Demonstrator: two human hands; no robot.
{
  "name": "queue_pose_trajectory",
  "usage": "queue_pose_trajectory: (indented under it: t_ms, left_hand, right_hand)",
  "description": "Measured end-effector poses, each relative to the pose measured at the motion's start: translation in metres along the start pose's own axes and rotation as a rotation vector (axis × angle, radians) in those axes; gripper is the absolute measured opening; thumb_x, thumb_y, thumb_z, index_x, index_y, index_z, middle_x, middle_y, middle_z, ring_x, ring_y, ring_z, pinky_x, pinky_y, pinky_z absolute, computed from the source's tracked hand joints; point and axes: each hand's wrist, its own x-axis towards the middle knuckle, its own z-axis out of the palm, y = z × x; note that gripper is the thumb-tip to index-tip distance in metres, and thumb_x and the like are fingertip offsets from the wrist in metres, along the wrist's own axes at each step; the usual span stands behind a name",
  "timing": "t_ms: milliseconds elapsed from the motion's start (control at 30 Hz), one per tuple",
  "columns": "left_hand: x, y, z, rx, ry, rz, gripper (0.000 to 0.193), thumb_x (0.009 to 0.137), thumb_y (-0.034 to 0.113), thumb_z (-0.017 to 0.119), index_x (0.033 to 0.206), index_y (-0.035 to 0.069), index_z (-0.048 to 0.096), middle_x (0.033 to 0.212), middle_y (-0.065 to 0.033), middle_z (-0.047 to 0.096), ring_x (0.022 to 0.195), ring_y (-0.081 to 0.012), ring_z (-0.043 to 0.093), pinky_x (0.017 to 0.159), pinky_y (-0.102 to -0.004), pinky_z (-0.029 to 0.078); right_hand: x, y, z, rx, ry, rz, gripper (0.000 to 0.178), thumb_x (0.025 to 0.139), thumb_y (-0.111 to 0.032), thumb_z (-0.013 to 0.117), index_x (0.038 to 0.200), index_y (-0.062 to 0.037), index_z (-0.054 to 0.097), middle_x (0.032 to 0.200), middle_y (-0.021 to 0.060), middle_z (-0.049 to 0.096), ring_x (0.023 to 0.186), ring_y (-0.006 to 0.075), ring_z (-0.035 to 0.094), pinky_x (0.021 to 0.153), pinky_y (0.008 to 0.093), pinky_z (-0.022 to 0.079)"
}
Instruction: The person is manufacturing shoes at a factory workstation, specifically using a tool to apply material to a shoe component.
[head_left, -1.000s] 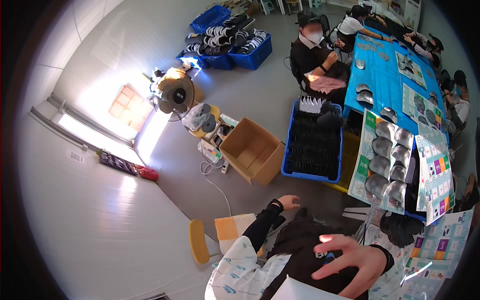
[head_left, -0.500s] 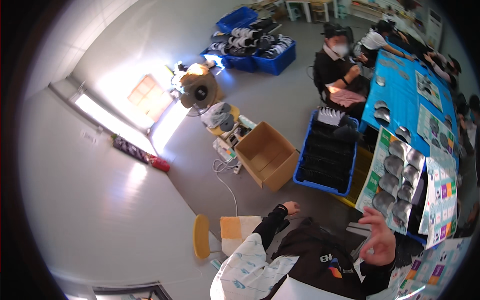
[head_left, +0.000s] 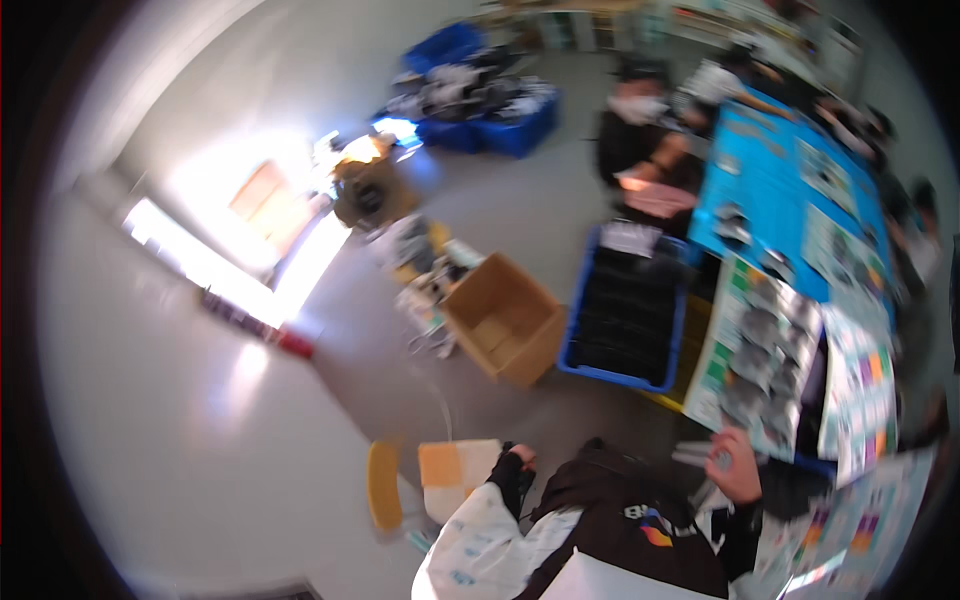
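Observation:
My right hand (head_left: 735, 466) is raised near the front edge of the worktable, its fingers loosely bent with a gap toward the thumb. I see nothing held in it. Just beyond it, rounded grey pieces (head_left: 746, 362) lie in rows on a printed sheet (head_left: 704, 392). Low on the left side, my left hand (head_left: 524, 456) hangs beside a black apron (head_left: 640, 492), close to a stool with an orange and white seat (head_left: 452, 466). Its fingers are small and smeared by motion. Both forearms wear black cuffs.
Ahead are an open cardboard box (head_left: 505, 320) and a blue crate (head_left: 625, 305) of dark pieces. A seated masked person (head_left: 645, 150) is beside the blue-covered table (head_left: 755, 180), with other people farther back. A fan (head_left: 368, 195) and stacked blue bins (head_left: 515, 130) stand farther away.
The view has swung, shifting most of the scene left and blurring it. My right hand's fingers have drawn in from a wider spread. My left hand appears slightly lower.

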Motion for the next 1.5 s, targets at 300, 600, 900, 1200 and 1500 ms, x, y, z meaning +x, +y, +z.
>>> queue_pose_trajectory:
  t_ms: [300, 600, 900, 1200, 1500]
  left_hand:
    - [0.008, 0.061, -0.016, -0.749, 0.13, -0.188, 0.027, 0.096, 0.019, 0.062, 0.113, -0.002, 0.066, 0.082, -0.0125, 0.072, 0.062, -0.0209, 0.069, 0.054, -0.0331, 0.058]
    - [0.014, 0.092, -0.05, -0.556, 0.105, -0.149, 0.017, 0.096, 0.018, 0.06, 0.104, 0.003, 0.063, 0.076, -0.0085, 0.071, 0.06, -0.0199, 0.07, 0.048, -0.0306, 0.055]
    - [0.026, 0.103, -0.034, -0.578, 0.083, -0.164, 0.02, 0.096, 0.019, 0.06, 0.098, 0.001, 0.066, 0.079, -0.0121, 0.072, 0.055, -0.0198, 0.066, 0.043, -0.0311, 0.05]
    - [0.045, 0.127, -0.042, -0.549, 0.145, 0.101, 0.025, 0.097, 0.018, 0.062, 0.115, 0.001, 0.068, 0.078, -0.0088, 0.073, 0.057, -0.0165, 0.066, 0.048, -0.0306, 0.051]
    - [-0.031, 0.225, -0.081, -0.512, 0.131, 0.567, 0.052, 0.095, 0.018, 0.067, 0.144, 0.011, 0.053, 0.077, -0.005, 0.069, 0.066, -0.0125, 0.062, 0.064, -0.0302, 0.051]
  right_hand:
    - [-0.016, 0.012, -0.007, -0.011, 0.003, 0.039, 0.015, 0.068, -0.009, 0.072, 0.076, -0.0094, 0.059, 0.102, 0.0076, 0.059, 0.107, 0.0293, 0.056, 0.095, 0.0379, 0.044]
    - [-0.042, 0.017, -0.003, -0.003, 0.058, 0.102, 0.016, 0.067, -0.01, 0.069, 0.077, -0.0075, 0.056, 0.092, 0.0104, 0.057, 0.099, 0.0324, 0.055, 0.087, 0.0395, 0.046]
    - [-0.052, 0.021, -0.002, 0.039, -0.018, 0.209, 0.016, 0.071, -0.012, 0.068, 0.081, -0.0061, 0.057, 0.089, 0.0132, 0.057, 0.094, 0.0342, 0.057, 0.082, 0.041, 0.047]
    - [-0.047, 0.009, -0.008, 0.043, -0.19, 0.366, 0.016, 0.075, -0.015, 0.066, 0.084, -0.0046, 0.058, 0.084, 0.0134, 0.06, 0.085, 0.0342, 0.06, 0.075, 0.0407, 0.048]
    - [-0.044, -0.017, 0.005, 0.006, -0.227, 0.485, 0.027, 0.082, -0.007, 0.062, 0.108, -0.0062, 0.064, 0.082, 0.0081, 0.066, 0.079, 0.0247, 0.065, 0.076, 0.0346, 0.051]
